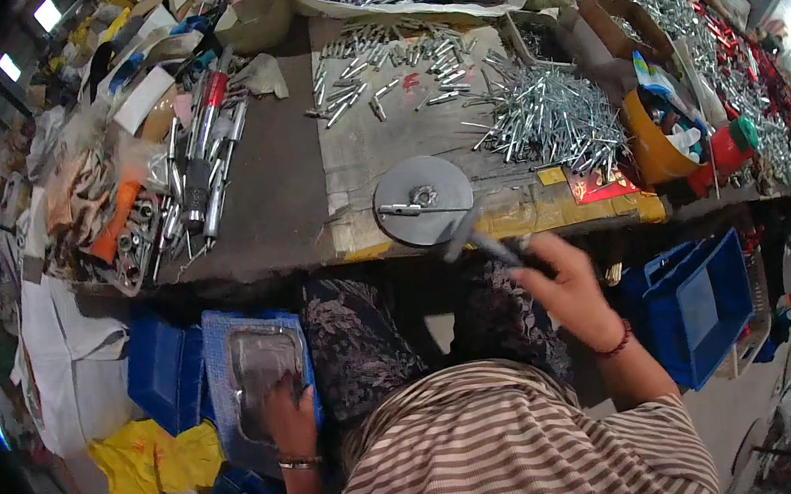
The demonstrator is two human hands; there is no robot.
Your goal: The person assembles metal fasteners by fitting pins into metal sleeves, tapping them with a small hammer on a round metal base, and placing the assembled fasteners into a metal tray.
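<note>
My right hand (566,286) is closed round the handle of a hammer (491,244). The hammer, smeared by motion, tilts over the bench's front edge with its head near a round grey metal disc (439,177). A slim silvery metal piece with a thin rod (411,209) lies across the disc, below a small ring-shaped lump. My left hand (290,417) is low on the left, over a shallow metal tray (269,337) on a blue crate. Its fingers are dark and blurred, so whether they hold anything does not show.
A large heap of thin metal rods (551,117) lies right of the disc, with scattered short metal pieces (393,57) behind. Screwdrivers and an orange-handled tool (116,220) crowd the left. An orange container (656,134) stands right. Blue bins (705,309) flank my legs.
</note>
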